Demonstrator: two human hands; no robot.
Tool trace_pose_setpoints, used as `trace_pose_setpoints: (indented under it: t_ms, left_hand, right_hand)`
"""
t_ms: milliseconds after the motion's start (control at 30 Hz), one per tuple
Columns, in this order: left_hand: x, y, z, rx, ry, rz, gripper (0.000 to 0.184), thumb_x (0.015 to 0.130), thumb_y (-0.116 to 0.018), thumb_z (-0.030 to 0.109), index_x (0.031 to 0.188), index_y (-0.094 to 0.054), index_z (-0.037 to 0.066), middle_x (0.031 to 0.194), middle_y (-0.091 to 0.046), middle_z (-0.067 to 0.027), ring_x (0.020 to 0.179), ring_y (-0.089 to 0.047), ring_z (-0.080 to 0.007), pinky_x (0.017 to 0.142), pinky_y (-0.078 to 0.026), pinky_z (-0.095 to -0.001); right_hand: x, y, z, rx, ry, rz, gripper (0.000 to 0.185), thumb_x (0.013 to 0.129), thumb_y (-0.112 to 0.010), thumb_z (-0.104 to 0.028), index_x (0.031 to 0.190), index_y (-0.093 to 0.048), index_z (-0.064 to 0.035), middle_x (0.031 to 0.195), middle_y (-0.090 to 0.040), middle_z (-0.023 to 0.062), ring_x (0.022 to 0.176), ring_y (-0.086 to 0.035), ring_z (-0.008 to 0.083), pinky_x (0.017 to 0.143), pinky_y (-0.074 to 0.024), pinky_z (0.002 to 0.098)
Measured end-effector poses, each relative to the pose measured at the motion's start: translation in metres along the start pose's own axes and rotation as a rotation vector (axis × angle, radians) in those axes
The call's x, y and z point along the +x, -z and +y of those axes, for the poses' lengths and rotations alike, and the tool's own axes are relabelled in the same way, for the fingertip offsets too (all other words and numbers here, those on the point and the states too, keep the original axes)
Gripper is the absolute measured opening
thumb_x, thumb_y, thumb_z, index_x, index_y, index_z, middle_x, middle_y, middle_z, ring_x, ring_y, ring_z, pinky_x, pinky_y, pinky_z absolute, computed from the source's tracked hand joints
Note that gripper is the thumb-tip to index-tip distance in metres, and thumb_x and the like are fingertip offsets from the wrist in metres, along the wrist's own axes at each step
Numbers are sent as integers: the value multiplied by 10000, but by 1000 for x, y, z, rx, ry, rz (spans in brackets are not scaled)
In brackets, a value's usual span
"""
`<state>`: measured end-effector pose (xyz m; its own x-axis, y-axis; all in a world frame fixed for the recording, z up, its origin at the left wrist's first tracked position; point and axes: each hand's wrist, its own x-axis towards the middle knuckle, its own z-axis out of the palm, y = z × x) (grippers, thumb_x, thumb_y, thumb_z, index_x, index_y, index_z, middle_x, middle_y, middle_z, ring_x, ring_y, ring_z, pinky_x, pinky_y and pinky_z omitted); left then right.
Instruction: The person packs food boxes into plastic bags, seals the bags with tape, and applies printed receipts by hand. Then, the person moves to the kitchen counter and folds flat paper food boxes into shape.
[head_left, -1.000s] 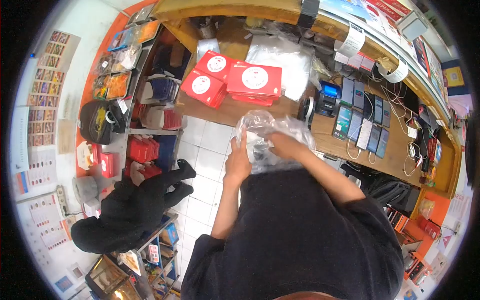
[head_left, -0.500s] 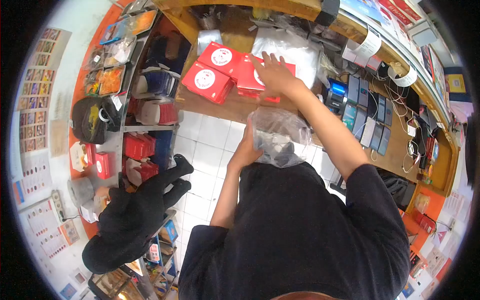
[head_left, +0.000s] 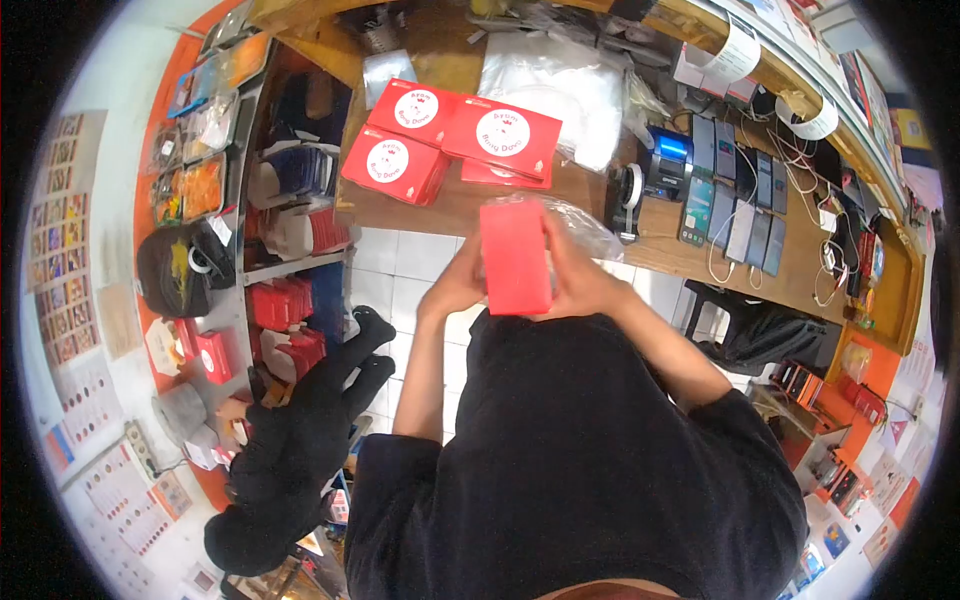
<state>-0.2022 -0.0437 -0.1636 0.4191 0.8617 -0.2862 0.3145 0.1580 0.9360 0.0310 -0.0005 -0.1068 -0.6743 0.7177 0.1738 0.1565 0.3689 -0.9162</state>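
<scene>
A plain-sided red box (head_left: 516, 262) is between my two hands, close in front of my body. My left hand (head_left: 456, 284) grips its left side, with the fingertips partly hidden behind it. Along the right side lies my right hand (head_left: 578, 276), its fingers closed against the box. A clear plastic bag (head_left: 592, 228) spreads out behind my right hand; how the box sits relative to the bag's mouth I cannot tell. On the wooden table ahead are stacks of red printed boxes (head_left: 503, 132) with round white labels, the right stack's top one slightly askew.
Clear plastic bags (head_left: 545, 90) lie behind the boxes. To the right are a small printer (head_left: 670, 158), several phones (head_left: 742, 210) and loose cables. At left, a person in black (head_left: 290, 450) bends by shelves (head_left: 300, 262) of folded boxes.
My right hand has left the table stack and come back to my body. A red box is now between both hands, where the left held the plastic bag. My view has shifted slightly.
</scene>
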Motion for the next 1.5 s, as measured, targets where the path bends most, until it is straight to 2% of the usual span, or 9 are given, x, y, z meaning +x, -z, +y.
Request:
trace_pose_setpoints:
  t_ms: [233,367,567,900,1000,1067,1167,1267,1500]
  left_hand:
    - [6,11,-9,380,87,-19,1043,754,-577,-70,1596,30,39,1647,-101,-256,1527,-157,-350,1228,-233,-406]
    - [31,-1,-6,358,-65,85,988,758,-479,-107,1593,31,27,1640,-135,-261,1515,-194,-370,1239,-185,-404]
    - [-9,42,45,392,-18,81,953,761,-475,-111,1599,-42,31,1640,-150,-255,1517,-196,-369,1233,-189,-403]
    - [-13,57,48,318,10,129,878,787,-501,-112,1591,-190,58,1643,-203,-207,1515,-214,-366,1218,-232,-404]
    - [-20,64,60,392,78,155,815,786,-490,-137,1547,-347,120,1621,-264,-201,1500,-260,-363,1131,-381,-391]
    - [-19,61,57,421,91,215,686,816,-527,-127,1443,-518,151,1497,-430,-189,1181,-558,-322,843,-507,-349]
    - [-18,64,58,368,137,181,638,830,-550,-110,1409,-563,157,1394,-506,-172,820,-605,-254,693,-493,-329]
    - [-13,64,60,303,153,215,626,833,-566,-97,1405,-569,159,1329,-541,-164,637,-530,-209,656,-476,-318]
    - [1,66,63,320,124,207,641,819,-590,-88,1424,-533,116,1304,-551,-176,650,-511,-205,646,-463,-317]
  right_hand:
    - [-43,-20,75,-516,-369,-202,996,639,-834,-174,1485,-334,-15,1344,-452,238,1240,-482,406,1075,-392,508]
    - [-8,-54,88,-912,-129,-103,724,803,-670,-141,1476,-416,-58,1280,-530,211,1218,-489,359,1027,-427,474]
    - [-9,-85,137,-576,-529,-271,793,811,-628,-44,1534,-300,-42,1479,-410,249,1416,-356,415,1134,-370,450]
    - [12,-100,148,-805,-368,-354,583,940,-540,-140,1493,-380,-49,1557,-358,212,1424,-324,445,1034,-442,525]
    - [15,-53,111,-602,-285,-506,586,936,-636,-261,1439,-452,-20,1411,-506,219,1311,-468,416,1001,-466,510]
    - [39,30,63,35,-282,-918,598,915,-710,-313,1386,-514,0,1230,-639,233,1228,-572,376,996,-483,491]
    - [46,119,71,669,-660,-302,229,942,-628,-138,1085,-654,38,955,-726,139,833,-731,175,704,-572,307]
    - [55,151,163,-955,-811,440,428,823,-751,-349,1050,-656,1,903,-718,223,829,-695,386,733,-536,477]
    - [48,169,261,-1138,-856,533,243,810,-726,-206,923,-696,8,907,-715,188,903,-672,381,811,-517,413]
